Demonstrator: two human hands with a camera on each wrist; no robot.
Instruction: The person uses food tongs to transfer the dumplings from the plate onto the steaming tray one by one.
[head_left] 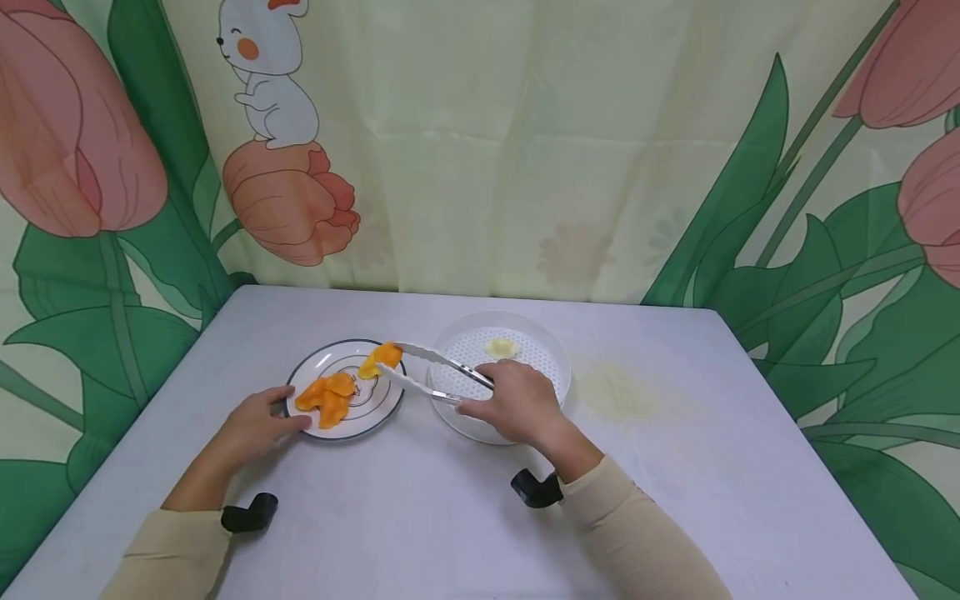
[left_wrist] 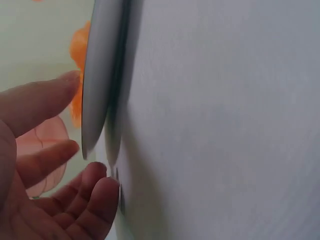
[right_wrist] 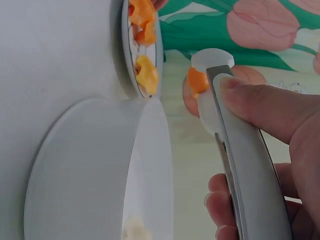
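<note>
R hand (head_left: 517, 400) pinched the tongs (right_wrist: 245, 150) in its fingers; L hand (head_left: 257, 429) had its fingers loosely spread at the plate (head_left: 367, 421) rim. The orange piece (right_wrist: 197, 81) was btwn the tong tips, above the plate. It was prob. light, soft, maybe slippery: best taken by its middle, w/ gentle squeeze.

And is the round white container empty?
Not empty: head and right wrist views show a pale yellow piece inside the round white container.

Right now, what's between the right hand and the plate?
Head view: the tongs, gripped by the right hand, span that stretch to the plate, passing over the left side of the white round dish.
</note>
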